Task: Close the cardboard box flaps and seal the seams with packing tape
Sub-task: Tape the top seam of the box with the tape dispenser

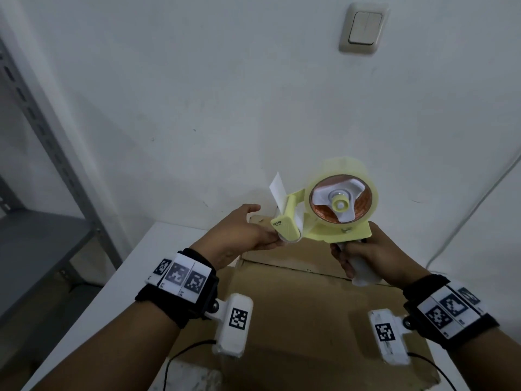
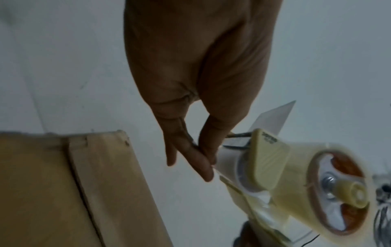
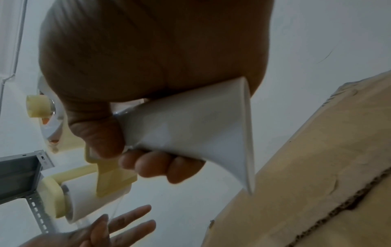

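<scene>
My right hand (image 1: 363, 258) grips the white handle (image 1: 363, 270) of a pale yellow tape dispenser (image 1: 324, 218) and holds it in the air above the far end of the cardboard box (image 1: 304, 311). A roll of clear tape (image 1: 342, 196) sits on its hub. My left hand (image 1: 248, 235) reaches to the roller end. In the left wrist view its thumb and forefinger (image 2: 208, 164) pinch the loose tape end beside the dispenser (image 2: 268, 160), with the other fingers straight. The box (image 2: 52, 183) lies below with its flaps down. The right wrist view shows fingers (image 3: 137, 158) curled round the handle (image 3: 190, 130).
The box rests on a white table (image 1: 141, 263) pushed against a white wall. A grey metal shelf rack (image 1: 42, 221) stands to the left. A white cable (image 1: 465, 215) runs down the wall at right, and a light switch (image 1: 363, 26) is above.
</scene>
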